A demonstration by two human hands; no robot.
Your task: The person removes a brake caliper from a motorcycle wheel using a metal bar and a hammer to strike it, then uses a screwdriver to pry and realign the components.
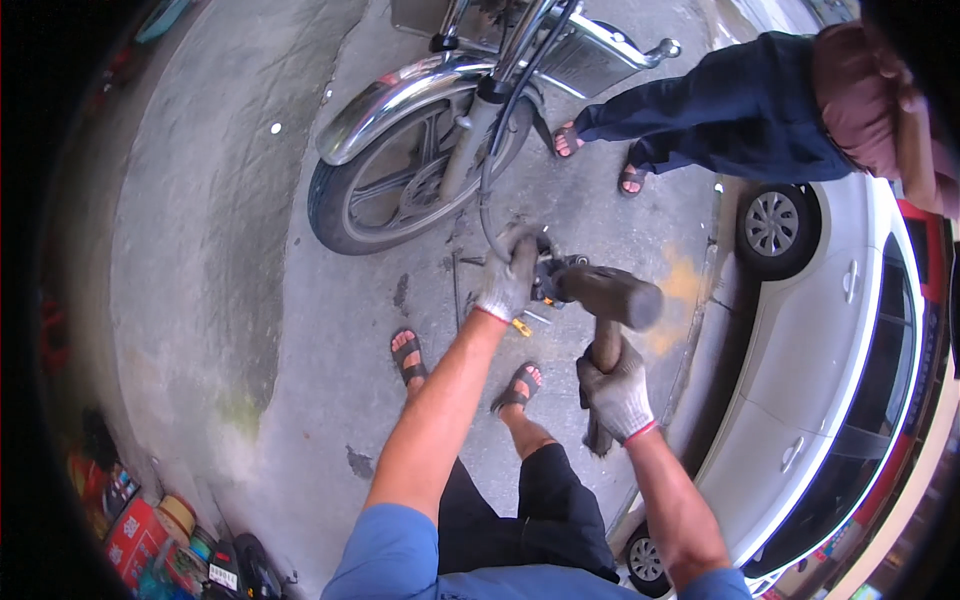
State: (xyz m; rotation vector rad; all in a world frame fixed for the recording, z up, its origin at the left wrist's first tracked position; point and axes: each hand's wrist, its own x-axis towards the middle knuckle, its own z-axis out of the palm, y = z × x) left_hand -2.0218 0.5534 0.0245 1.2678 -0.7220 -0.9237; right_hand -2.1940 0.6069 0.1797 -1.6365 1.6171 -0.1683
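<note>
My right hand [617, 387], in a pale work glove with a dark palm and a red cuff, is closed around the wooden handle [606, 345] of a hammer. Its heavy, dark hammer head [612, 296] is raised in front of me. My left hand [510, 275], gloved likewise, is closed farther forward, beside the hammer head. A brownish, blurred shape shows at its fingers, and I cannot make out what it grips. Just right of that hand sits a dark metal object [548, 280], partly hidden by the hammer head. A yellow-handled tool [522, 328] lies on the concrete below it.
A motorcycle's front wheel [420, 175] and chrome fender [385, 100] stand ahead, with a cable hanging toward my left hand. A person in dark trousers [720, 110] and sandals stands at the far right. A white car [800, 370] is parked along my right. Boxes [140, 535] crowd the lower left.
</note>
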